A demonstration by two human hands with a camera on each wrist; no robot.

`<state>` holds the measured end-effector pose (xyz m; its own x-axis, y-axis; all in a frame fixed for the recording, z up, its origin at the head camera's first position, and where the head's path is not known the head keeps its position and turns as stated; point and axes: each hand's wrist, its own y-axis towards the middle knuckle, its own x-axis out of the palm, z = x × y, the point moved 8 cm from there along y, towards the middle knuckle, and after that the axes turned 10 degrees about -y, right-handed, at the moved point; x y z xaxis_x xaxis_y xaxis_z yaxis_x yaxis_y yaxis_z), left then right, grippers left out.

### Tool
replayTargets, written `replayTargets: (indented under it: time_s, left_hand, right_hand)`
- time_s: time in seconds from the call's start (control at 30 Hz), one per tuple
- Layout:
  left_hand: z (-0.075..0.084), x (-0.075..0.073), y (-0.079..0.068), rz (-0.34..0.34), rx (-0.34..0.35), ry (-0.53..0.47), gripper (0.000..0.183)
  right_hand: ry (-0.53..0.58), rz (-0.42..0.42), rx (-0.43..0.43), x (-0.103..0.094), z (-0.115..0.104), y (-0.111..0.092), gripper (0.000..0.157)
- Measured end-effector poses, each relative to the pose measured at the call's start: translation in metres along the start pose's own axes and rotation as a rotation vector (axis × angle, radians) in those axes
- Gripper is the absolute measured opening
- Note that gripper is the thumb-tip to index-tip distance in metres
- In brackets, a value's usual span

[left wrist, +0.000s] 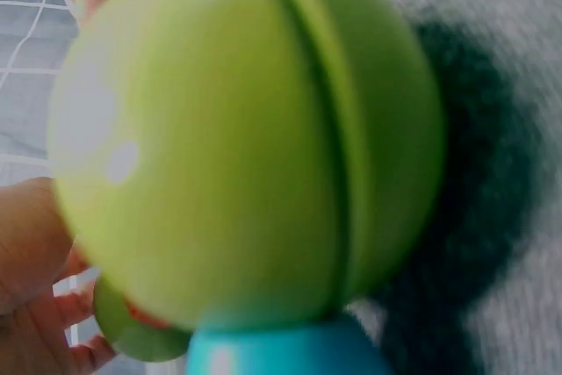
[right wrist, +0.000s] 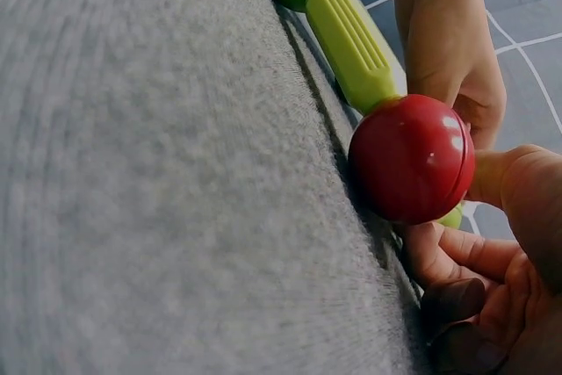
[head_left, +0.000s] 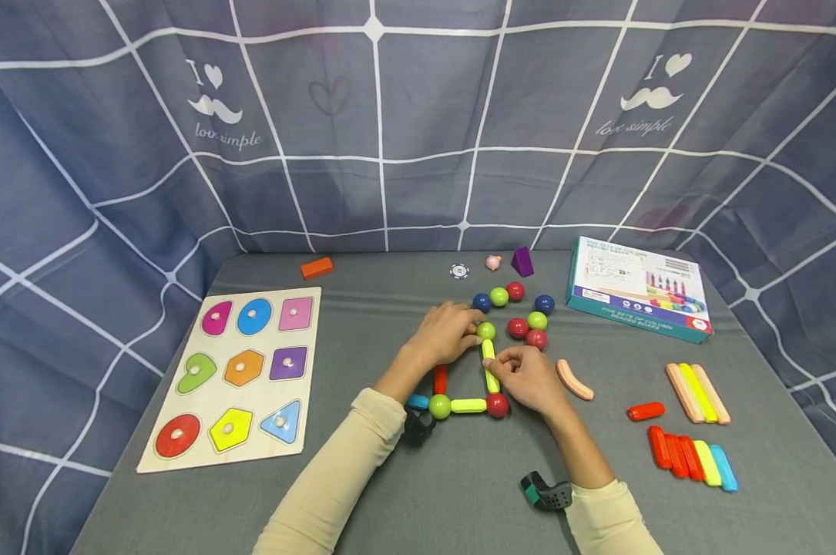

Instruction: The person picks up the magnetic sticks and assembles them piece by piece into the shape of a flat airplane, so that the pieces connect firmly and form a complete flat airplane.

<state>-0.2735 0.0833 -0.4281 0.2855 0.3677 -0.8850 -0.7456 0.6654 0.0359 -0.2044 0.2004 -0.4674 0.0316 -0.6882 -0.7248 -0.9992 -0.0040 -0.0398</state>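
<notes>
My left hand (head_left: pixel 447 333) holds a green ball (head_left: pixel 486 331) between its fingers and thumb, at the far end of an upright-running yellow-green stick (head_left: pixel 488 350). On that stick, lower down, my right hand (head_left: pixel 526 375) pinches with thumb and fingers. The stick's near end meets a red ball (head_left: pixel 497 405); a second yellow-green stick (head_left: pixel 468 405) links it to another green ball (head_left: pixel 440 406). From there a red stick (head_left: pixel 440 379) runs away and a blue stick (head_left: pixel 417 401) leftward, both partly hidden by my left arm. The red ball (right wrist: pixel 411 160) hides the pinched stick in the right wrist view.
Loose red, green and blue balls (head_left: pixel 518 328) lie beyond my hands. A curved peach stick (head_left: pixel 574 380) is to the right, with rows of sticks (head_left: pixel 677 455) farther over. A shape puzzle board (head_left: pixel 233 327) lies left; a flat box (head_left: pixel 639 289) sits back right.
</notes>
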Motion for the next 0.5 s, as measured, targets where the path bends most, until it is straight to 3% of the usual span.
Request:
replayTargets:
  time_s: [0.23, 0.37, 0.5]
  left_hand:
    - [-0.005, -0.025, -0.024, 0.020, -0.027, -0.001, 0.042]
    - [-0.015, -0.039, -0.054, -0.028, -0.060, -0.006, 0.037]
    - [-0.031, -0.042, -0.092, -0.114, -0.112, -0.051, 0.030]
  right_hand:
    - [0.005, 0.009, 0.011, 0.000, 0.000, -0.001, 0.026]
    - [-0.031, 0.023, 0.023, 0.000, 0.000, -0.001, 0.027]
    - [-0.077, 0.041, 0.041, -0.001, 0.000, 0.000, 0.029]
